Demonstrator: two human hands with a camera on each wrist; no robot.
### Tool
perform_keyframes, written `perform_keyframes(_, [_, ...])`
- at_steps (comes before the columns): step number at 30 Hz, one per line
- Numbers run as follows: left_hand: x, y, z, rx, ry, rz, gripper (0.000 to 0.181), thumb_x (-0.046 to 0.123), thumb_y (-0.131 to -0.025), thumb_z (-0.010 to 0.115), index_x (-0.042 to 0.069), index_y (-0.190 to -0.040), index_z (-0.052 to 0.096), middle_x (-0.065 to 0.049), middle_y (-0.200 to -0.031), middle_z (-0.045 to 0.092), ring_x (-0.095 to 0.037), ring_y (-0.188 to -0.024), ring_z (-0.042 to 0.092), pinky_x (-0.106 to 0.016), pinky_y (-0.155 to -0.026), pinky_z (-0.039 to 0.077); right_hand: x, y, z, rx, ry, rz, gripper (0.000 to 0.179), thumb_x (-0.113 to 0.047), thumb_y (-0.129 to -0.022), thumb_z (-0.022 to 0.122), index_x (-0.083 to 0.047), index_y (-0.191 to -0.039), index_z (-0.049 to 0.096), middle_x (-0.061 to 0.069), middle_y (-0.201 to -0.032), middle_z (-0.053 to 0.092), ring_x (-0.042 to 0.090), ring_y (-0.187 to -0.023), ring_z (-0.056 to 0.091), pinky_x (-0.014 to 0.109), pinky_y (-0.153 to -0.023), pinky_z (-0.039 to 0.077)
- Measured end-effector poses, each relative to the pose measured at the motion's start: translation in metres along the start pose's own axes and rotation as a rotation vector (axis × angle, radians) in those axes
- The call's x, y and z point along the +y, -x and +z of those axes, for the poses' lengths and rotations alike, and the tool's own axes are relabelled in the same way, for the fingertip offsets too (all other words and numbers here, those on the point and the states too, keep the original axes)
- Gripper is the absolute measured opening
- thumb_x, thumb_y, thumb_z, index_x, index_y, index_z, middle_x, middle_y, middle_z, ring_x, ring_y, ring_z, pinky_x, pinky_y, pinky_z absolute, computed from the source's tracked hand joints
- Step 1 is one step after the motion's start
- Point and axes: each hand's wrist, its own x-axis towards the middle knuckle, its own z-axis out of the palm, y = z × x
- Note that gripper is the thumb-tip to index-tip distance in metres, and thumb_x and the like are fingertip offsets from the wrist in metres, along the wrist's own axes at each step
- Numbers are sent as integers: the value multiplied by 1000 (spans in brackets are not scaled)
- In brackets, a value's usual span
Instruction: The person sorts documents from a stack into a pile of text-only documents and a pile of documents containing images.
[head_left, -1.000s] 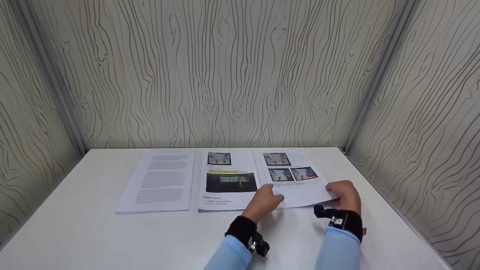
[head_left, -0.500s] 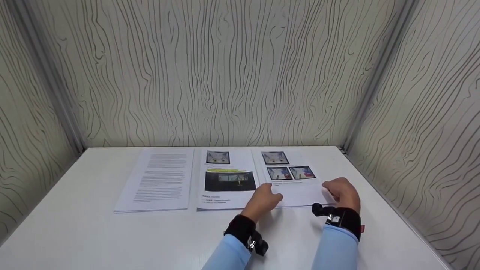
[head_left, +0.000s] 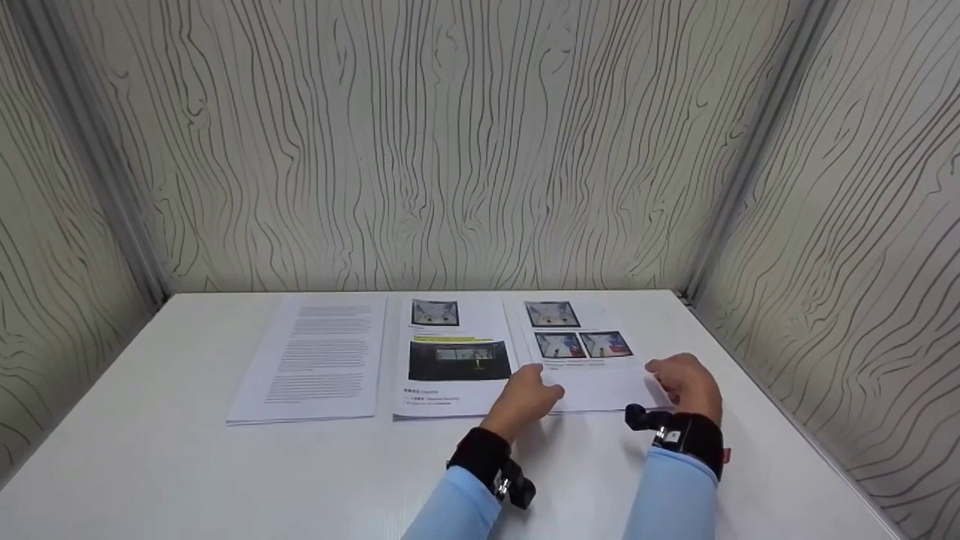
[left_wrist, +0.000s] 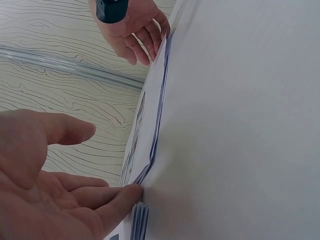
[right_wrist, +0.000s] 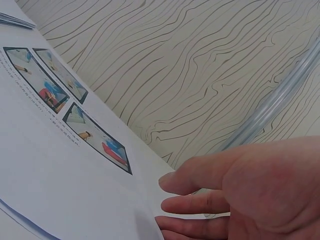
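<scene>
Walls: pale, dark wood-grain lines, grey metal strips up the corners
Worktop: white, papers in a row along its back edge
Left stack: text page on top, nearest worktop's back-left corner
Middle stack: pictures, yellow highlight on top page
Right stack: three small pictures on top, nearest back-right corner
Left hand: fingers mostly straight, thumb apart, fingertips touching right stack by its near-left corner
Right hand: fingers loosely extended, tips at right stack's right edge, near end
Wrists: black straps, light blue sleeves
</scene>
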Motion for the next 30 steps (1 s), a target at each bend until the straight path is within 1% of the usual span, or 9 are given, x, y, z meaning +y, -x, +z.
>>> perform_keyframes(2, [0,0,0,4,-2,1,61,23,-91,67,-4,-142,48,-21,-142,51,-35,-133,45,-49,-109,36,1,0,1,-7,-16,7,43,-29,-98,52,8,-120,51,14,-92,52,25,-78,51,34,-69,41])
perform_keyframes(3, [0,0,0,5,-3,1,61,23,-90,67,-4,-142,48,-21,-142,51,-36,-133,45,-50,-109,35,1,1,1,-15,-28,11,46,-30,-98,51,9,-124,48,17,-99,53,27,-84,51,35,-72,42])
perform_keyframes(7, [0,-1,0,7,-12,14,63,23,-89,68,-5,-142,47,-21,-143,50,-35,-134,44,-49,-110,34,-1,6,0,-15,-56,-1,45,-31,-97,51,9,-119,50,15,-96,55,26,-85,51,35,-74,44])
perform_keyframes(10, [2,-2,-1,13,-12,16,65,23,-89,68,-4,-143,45,-21,-145,48,-34,-136,43,-48,-110,33,-3,11,-4,-18,-46,-16,48,-33,-97,51,9,-119,49,15,-95,55,27,-87,52,36,-76,44])
perform_keyframes(15, [8,-1,-4,26,-9,22,64,24,-91,67,-3,-145,44,-20,-146,46,-34,-137,41,-49,-110,33,-3,17,-8,-33,-95,-15,68,-39,-97,51,11,-140,34,25,-123,51,35,-109,48,43,-92,43])
perform_keyframes(18, [13,1,-10,24,0,48,61,25,-92,66,1,-145,46,-17,-145,49,-33,-135,44,-48,-108,37,-4,20,-10,-45,-127,-16,73,-41,-97,52,11,-143,28,28,-132,47,39,-119,46,46,-99,41])
perform_keyframes(22, [20,5,-24,40,18,143,49,22,-93,66,6,-138,55,-12,-135,58,-28,-123,55,-44,-100,46,-15,27,-16,-45,-154,-84,72,-39,-100,49,11,-146,26,32,-141,41,44,-130,39,50,-106,36])
perform_keyframes(25, [27,8,-38,62,22,234,36,19,-94,65,8,-127,63,-6,-118,65,-22,-107,62,-38,-89,51,-33,38,-22,-12,-175,-170,67,-37,-102,46,12,-145,29,32,-141,42,44,-132,40,51,-108,36])
perform_keyframes(30, [41,20,-61,89,29,337,15,18,-94,64,13,-106,71,2,-92,62,-14,-83,58,-33,-72,50,-68,65,-27,91,-182,-311,57,-34,-104,44,8,-142,38,27,-131,54,39,-123,51,49,-103,40])
